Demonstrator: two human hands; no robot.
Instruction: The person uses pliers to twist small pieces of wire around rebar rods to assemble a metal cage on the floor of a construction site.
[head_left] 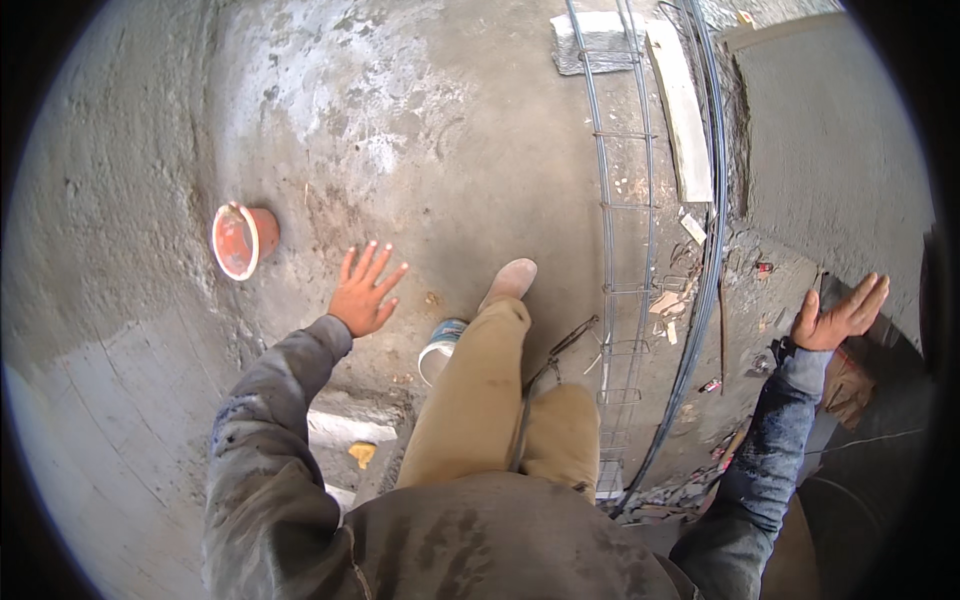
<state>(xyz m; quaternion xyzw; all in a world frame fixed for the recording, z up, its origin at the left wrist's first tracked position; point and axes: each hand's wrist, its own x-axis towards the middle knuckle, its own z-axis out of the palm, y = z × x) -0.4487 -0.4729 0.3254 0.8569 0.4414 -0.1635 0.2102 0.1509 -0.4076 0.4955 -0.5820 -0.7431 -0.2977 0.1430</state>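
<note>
My left hand is held out over the concrete floor with its fingers spread and nothing in it. An orange bucket with a whitish rim lies tipped toward the wall, beyond that hand to the left. Partly hidden by my leg, a white and blue bucket stands just right of the left hand. Far to the right, my right hand is raised with its fingers stretched out and together, the thumb apart. It holds nothing. The lower corner of a grey plastered surface is nearest to it; whether they touch I cannot tell.
A long rebar cage lies on the floor to the right, beside a bundle of dark bars. A pale board and a wrapped slab are at its far end. Rubble and scraps litter that side. A rough wall rises at left.
</note>
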